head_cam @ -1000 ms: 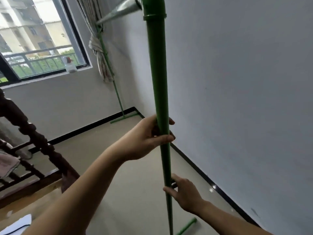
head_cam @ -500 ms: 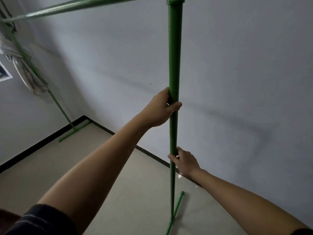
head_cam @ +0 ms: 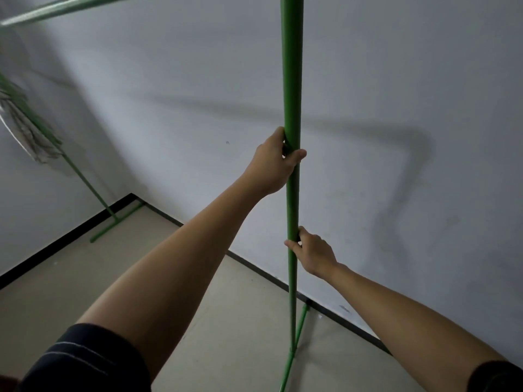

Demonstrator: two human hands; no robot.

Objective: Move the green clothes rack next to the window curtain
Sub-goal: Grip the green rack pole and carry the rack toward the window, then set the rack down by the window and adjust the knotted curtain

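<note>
Both hands grip green clothes rack [head_cam: 291, 80] upright: left hand [head_cam: 274, 162] above right hand [head_cam: 314, 254].

No text, label, brand, number or sign could be read anywhere in the view. The green clothes rack [head_cam: 291, 80], the grey wall [head_cam: 396, 80] and the dark sleeve [head_cam: 85, 360] were seen to carry no lettering; only thin pale stripes were made out on the sleeve.

One green clothes rack [head_cam: 291, 80] — two hands — one curtain [head_cam: 28, 131].
</note>
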